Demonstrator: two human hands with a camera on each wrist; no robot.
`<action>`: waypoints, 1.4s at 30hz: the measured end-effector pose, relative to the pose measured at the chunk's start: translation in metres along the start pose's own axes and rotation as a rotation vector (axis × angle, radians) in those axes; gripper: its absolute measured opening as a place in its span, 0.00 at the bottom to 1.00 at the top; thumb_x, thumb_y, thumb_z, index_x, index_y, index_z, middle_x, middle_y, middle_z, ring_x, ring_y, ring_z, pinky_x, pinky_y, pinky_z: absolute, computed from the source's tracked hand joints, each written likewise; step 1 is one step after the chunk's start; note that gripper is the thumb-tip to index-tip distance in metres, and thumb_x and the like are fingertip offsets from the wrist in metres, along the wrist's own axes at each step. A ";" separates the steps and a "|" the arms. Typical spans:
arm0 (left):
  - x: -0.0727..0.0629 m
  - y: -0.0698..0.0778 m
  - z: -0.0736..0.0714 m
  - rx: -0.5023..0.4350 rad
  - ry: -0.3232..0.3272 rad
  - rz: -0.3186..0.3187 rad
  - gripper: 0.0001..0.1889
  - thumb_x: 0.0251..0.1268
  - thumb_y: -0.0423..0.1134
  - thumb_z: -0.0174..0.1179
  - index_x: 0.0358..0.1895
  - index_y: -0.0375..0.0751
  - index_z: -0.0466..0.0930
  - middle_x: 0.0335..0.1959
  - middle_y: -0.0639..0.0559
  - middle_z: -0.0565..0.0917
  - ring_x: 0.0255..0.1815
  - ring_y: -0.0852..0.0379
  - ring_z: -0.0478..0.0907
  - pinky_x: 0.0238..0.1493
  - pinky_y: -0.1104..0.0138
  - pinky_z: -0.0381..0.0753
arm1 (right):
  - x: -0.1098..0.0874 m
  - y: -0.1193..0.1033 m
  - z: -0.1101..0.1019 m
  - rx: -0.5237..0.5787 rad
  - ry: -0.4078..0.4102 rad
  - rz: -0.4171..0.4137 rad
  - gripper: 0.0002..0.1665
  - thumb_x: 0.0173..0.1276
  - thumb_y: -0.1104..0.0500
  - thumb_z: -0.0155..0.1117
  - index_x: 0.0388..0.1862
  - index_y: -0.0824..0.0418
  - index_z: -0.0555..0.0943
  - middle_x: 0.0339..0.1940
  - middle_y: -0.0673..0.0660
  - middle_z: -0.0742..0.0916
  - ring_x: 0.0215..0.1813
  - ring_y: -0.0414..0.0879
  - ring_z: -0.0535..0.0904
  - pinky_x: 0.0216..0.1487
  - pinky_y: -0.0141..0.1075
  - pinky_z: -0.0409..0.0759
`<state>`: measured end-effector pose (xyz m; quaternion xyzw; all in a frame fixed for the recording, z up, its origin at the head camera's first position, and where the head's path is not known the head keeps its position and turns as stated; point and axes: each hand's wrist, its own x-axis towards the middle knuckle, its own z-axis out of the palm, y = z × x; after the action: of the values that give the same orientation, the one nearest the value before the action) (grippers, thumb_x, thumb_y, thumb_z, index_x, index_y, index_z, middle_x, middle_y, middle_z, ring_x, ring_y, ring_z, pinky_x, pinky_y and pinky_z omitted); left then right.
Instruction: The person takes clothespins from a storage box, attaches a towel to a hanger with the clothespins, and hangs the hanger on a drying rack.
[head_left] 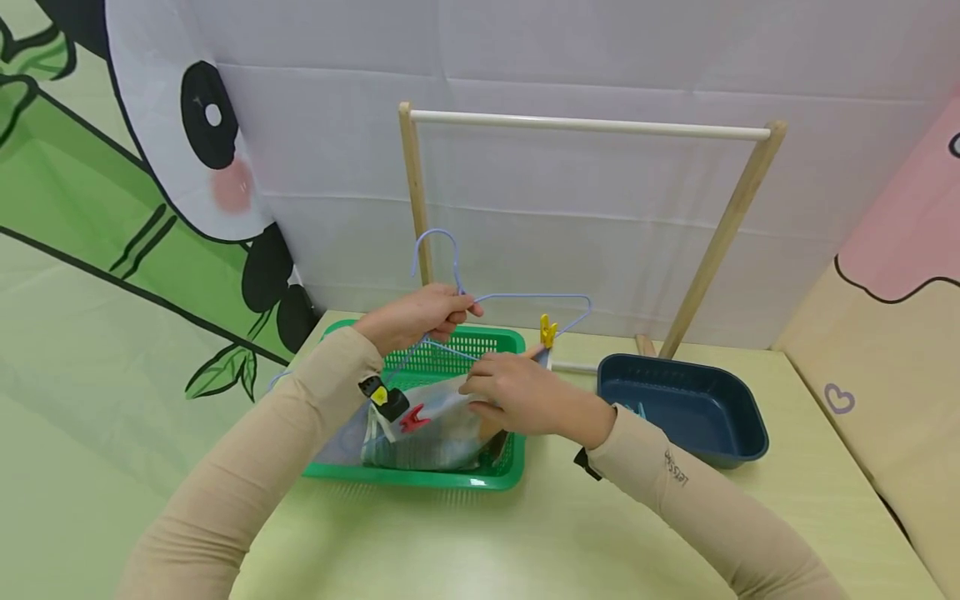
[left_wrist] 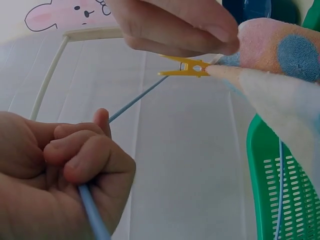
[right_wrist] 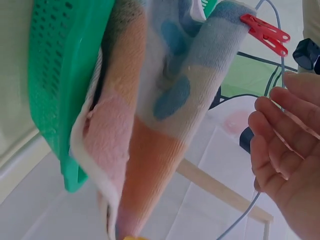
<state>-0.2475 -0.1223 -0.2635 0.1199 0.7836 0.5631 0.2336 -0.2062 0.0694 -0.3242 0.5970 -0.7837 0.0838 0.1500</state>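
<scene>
My left hand [head_left: 420, 317] grips a light blue wire hanger [head_left: 532, 296] just below its hook, fingers curled round the wire. From the hanger hangs a multicoloured towel [right_wrist: 165, 135] with white, orange, pink and blue patches. A yellow clothespin [head_left: 548, 332] clips its right corner and a red clothespin [right_wrist: 265, 35] its left one. Beside the towel and the hanger's lower bar is my right hand [head_left: 536, 396]; the right wrist view shows its fingers loosely extended, holding nothing. Below both hands stands a green slotted basket [head_left: 480, 481], the towel partly over it.
A wooden rack with a white crossbar [head_left: 592, 125] stands behind the hands. On the right of the table [head_left: 585, 542] is a dark blue tub [head_left: 682, 408] with small light blue items inside. Another hanger wire [left_wrist: 280, 185] shows by the basket in the left wrist view.
</scene>
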 end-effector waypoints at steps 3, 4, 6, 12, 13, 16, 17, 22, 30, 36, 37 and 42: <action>-0.001 0.001 0.000 0.029 0.007 0.001 0.17 0.79 0.41 0.37 0.46 0.31 0.72 0.15 0.54 0.57 0.15 0.60 0.49 0.23 0.69 0.55 | -0.005 0.008 -0.002 -0.010 0.023 0.002 0.08 0.63 0.60 0.67 0.40 0.61 0.84 0.37 0.51 0.84 0.42 0.45 0.77 0.49 0.36 0.72; -0.001 0.002 -0.001 0.037 0.010 0.000 0.17 0.79 0.41 0.37 0.46 0.31 0.72 0.15 0.54 0.57 0.15 0.60 0.49 0.23 0.69 0.54 | -0.006 0.010 -0.003 -0.008 0.033 0.003 0.07 0.63 0.60 0.68 0.39 0.60 0.84 0.36 0.51 0.84 0.41 0.45 0.77 0.47 0.35 0.72; -0.001 0.002 -0.001 0.052 0.016 -0.002 0.17 0.79 0.41 0.37 0.46 0.31 0.72 0.15 0.54 0.57 0.15 0.60 0.49 0.24 0.68 0.54 | -0.009 0.016 -0.007 -0.001 0.058 0.010 0.05 0.62 0.61 0.68 0.37 0.60 0.84 0.34 0.51 0.84 0.39 0.45 0.77 0.44 0.35 0.73; -0.003 0.003 0.000 0.078 0.032 -0.016 0.18 0.79 0.42 0.37 0.46 0.31 0.72 0.16 0.54 0.58 0.15 0.59 0.49 0.25 0.68 0.55 | -0.018 0.031 -0.020 0.041 0.096 0.080 0.03 0.62 0.62 0.68 0.34 0.60 0.84 0.34 0.51 0.83 0.39 0.45 0.77 0.42 0.35 0.74; -0.002 0.003 0.000 0.082 0.035 -0.020 0.18 0.79 0.42 0.37 0.46 0.32 0.72 0.16 0.54 0.58 0.15 0.59 0.49 0.25 0.68 0.55 | -0.020 0.034 -0.022 0.051 0.097 0.101 0.03 0.62 0.62 0.67 0.34 0.60 0.84 0.35 0.51 0.83 0.40 0.46 0.77 0.42 0.35 0.74; -0.002 0.003 0.000 0.096 0.043 -0.031 0.17 0.79 0.42 0.37 0.46 0.32 0.72 0.17 0.53 0.59 0.16 0.58 0.49 0.26 0.67 0.56 | -0.025 0.041 -0.027 0.078 0.103 0.169 0.02 0.63 0.63 0.66 0.35 0.60 0.83 0.36 0.52 0.82 0.41 0.46 0.77 0.41 0.36 0.75; -0.002 0.004 0.001 0.101 0.047 -0.035 0.17 0.79 0.42 0.37 0.46 0.32 0.72 0.17 0.53 0.59 0.16 0.58 0.49 0.27 0.67 0.55 | -0.026 0.044 -0.029 0.081 0.108 0.192 0.02 0.64 0.63 0.66 0.35 0.61 0.83 0.36 0.53 0.82 0.41 0.47 0.78 0.41 0.37 0.76; -0.002 0.006 0.002 0.121 0.057 -0.048 0.17 0.79 0.42 0.37 0.47 0.32 0.73 0.17 0.53 0.59 0.16 0.58 0.49 0.27 0.66 0.55 | -0.034 0.058 -0.032 0.056 0.169 0.262 0.04 0.65 0.63 0.65 0.36 0.63 0.83 0.37 0.55 0.83 0.42 0.50 0.78 0.44 0.42 0.75; -0.003 0.009 0.004 0.173 0.094 -0.063 0.17 0.79 0.42 0.38 0.49 0.35 0.75 0.18 0.53 0.61 0.16 0.57 0.51 0.29 0.65 0.57 | -0.044 0.080 -0.030 0.013 0.295 0.361 0.05 0.65 0.64 0.64 0.37 0.66 0.83 0.37 0.60 0.83 0.42 0.55 0.77 0.46 0.47 0.74; -0.004 0.010 0.005 0.247 0.122 -0.047 0.17 0.78 0.43 0.39 0.48 0.37 0.76 0.19 0.53 0.62 0.17 0.57 0.53 0.31 0.63 0.59 | -0.049 0.092 -0.026 0.027 0.306 0.515 0.10 0.67 0.64 0.62 0.45 0.67 0.81 0.43 0.63 0.82 0.48 0.57 0.76 0.51 0.48 0.72; -0.004 0.010 0.004 0.259 0.124 -0.040 0.17 0.78 0.43 0.39 0.48 0.37 0.76 0.20 0.52 0.62 0.17 0.57 0.52 0.32 0.63 0.58 | -0.050 0.094 -0.026 0.028 0.301 0.533 0.12 0.67 0.63 0.61 0.47 0.67 0.80 0.44 0.63 0.81 0.49 0.57 0.75 0.51 0.49 0.72; -0.005 0.010 0.003 0.295 0.147 0.001 0.17 0.77 0.42 0.40 0.46 0.37 0.78 0.22 0.52 0.63 0.22 0.56 0.54 0.33 0.62 0.59 | -0.054 0.103 -0.021 0.037 0.263 0.582 0.16 0.70 0.61 0.59 0.53 0.67 0.78 0.49 0.64 0.80 0.53 0.58 0.73 0.55 0.50 0.69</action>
<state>-0.2424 -0.1186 -0.2538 0.1117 0.8726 0.4494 0.1552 -0.2888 0.1533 -0.3179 0.3346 -0.8937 0.2139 0.2089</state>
